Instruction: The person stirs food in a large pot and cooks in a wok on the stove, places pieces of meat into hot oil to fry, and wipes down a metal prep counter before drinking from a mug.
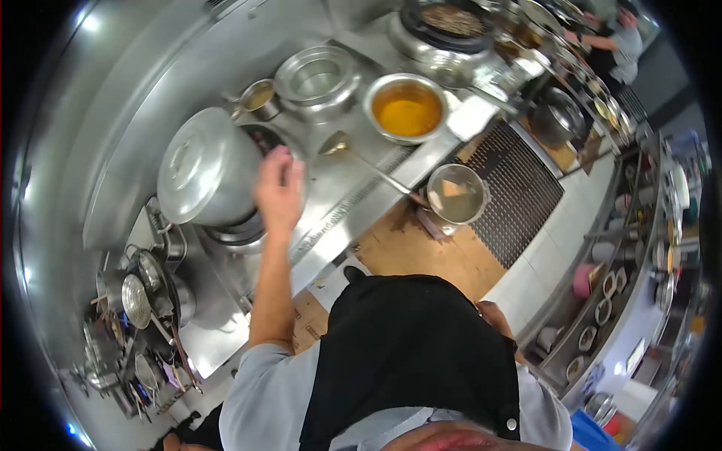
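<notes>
My left hand (278, 192) reaches over the stove, slightly blurred, its fingers apart and nothing visible in them. Just beside it stands a large aluminium pot (237, 169) with a domed lid (195, 161) on a burner ring (241, 233); I cannot tell whether the hand touches the pot. My right hand (492, 312) hangs low by the black apron (421, 338), which partly hides it, and its fingers are not clear. A long-handled wok spatula (368, 165) lies across the steel counter (338, 218), to the right of my left hand.
Behind the spatula is a metal bowl of amber liquid (407, 109). A pot of cloudy liquid (456, 194) stands beyond the counter's edge. Ladles and strainers (136, 301) crowd the left side. Shelves (602, 286) line the right. Another person (620, 49) works at the far right.
</notes>
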A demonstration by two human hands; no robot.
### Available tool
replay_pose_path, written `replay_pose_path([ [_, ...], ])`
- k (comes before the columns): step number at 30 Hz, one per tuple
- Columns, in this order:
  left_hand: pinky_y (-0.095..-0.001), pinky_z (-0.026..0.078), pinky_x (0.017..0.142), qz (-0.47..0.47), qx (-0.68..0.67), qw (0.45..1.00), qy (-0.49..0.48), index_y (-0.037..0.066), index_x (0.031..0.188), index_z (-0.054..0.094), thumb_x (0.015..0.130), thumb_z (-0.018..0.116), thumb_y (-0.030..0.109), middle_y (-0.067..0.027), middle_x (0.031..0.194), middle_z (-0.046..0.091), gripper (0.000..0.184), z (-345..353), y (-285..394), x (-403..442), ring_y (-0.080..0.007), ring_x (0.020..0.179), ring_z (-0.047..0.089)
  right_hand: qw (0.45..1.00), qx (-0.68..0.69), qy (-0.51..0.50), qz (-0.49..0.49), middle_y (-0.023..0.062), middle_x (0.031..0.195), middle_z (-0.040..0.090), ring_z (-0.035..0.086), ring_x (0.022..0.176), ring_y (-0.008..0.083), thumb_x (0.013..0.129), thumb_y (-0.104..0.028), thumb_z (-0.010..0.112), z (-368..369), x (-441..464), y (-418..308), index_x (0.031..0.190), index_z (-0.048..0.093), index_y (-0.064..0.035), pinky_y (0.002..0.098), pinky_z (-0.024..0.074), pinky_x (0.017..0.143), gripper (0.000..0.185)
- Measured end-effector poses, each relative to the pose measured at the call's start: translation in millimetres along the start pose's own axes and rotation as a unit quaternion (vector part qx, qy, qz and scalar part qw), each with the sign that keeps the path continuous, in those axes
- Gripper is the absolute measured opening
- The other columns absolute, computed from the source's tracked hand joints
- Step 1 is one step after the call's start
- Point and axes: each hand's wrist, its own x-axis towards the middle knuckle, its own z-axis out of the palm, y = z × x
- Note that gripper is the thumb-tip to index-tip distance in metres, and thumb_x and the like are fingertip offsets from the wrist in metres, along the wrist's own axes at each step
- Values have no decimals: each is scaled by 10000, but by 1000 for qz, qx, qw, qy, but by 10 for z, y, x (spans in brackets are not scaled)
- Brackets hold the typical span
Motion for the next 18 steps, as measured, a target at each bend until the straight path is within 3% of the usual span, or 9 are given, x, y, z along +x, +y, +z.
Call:
replay_pose_path([
  [1,-424,478,1055,-61,-48,992,-97,65,1206,685,925,761,223,-190,1329,662,331,523,122,-319,-360,1227,628,997,-29,-54,-40,123,1059,706,706,845,285,975,-475,654,-98,222,643,1286,642,-73,504,590,724,508],
  [2,-448,450,1096,-21,-27,983,-181,77,1229,679,902,780,260,-208,1392,615,388,1081,228,-635,-379,1291,576,987,-119,6,-110,121,1040,737,725,880,280,983,-456,654,-117,-155,563,1275,661,-59,441,597,776,493],
  [5,-525,341,1197,80,84,932,-343,112,1317,638,809,843,346,-271,1540,461,596,2269,561,-1341,-441,1439,407,993,102,61,23,115,981,754,738,903,260,983,-435,663,-107,85,1956,1274,656,-32,367,592,830,497],
  [7,-553,286,1221,34,132,895,-425,104,1399,571,752,870,319,-285,1548,436,744,2706,375,-1665,-472,1465,357,968,-204,52,-133,165,1069,739,744,925,300,985,-426,660,-505,-404,2322,1281,640,-7,445,611,814,513],
  [8,-553,279,1225,56,120,884,-449,97,1407,560,764,860,293,-284,1527,457,735,2759,285,-1786,-473,1470,348,996,39,85,15,213,1149,704,737,961,365,984,-447,652,-495,-466,2732,1303,616,9,529,622,760,557],
  [9,-549,284,1221,64,91,918,-381,102,1408,554,768,855,219,-276,1476,511,717,2781,112,-1998,-464,1460,366,937,266,147,173,244,1244,659,720,1014,427,976,-489,644,-662,-1104,2311,1338,587,7,581,620,701,617],
  [14,-556,290,1215,69,159,923,-344,3,1456,493,781,676,-4,-293,1466,493,700,2629,-276,-2442,-480,1481,329,902,363,115,204,293,1476,516,637,1198,485,968,-707,502,-1011,-1922,2366,1546,392,-43,630,614,800,887],
  [16,-547,307,1204,28,210,902,-377,-19,1443,503,796,678,53,-298,1461,500,674,2788,-41,-2353,-484,1456,368,875,428,99,204,275,1516,487,652,1188,445,960,-743,483,-951,-2152,2024,1579,369,-102,559,617,821,898],
  [18,-565,331,1178,94,293,867,-393,-17,1438,517,839,659,143,-307,1464,502,636,2796,-168,-2288,-508,1418,407,910,353,120,-183,259,1365,635,707,1096,372,960,-662,556,-272,-1284,2681,1429,593,-89,461,598,825,742],
])
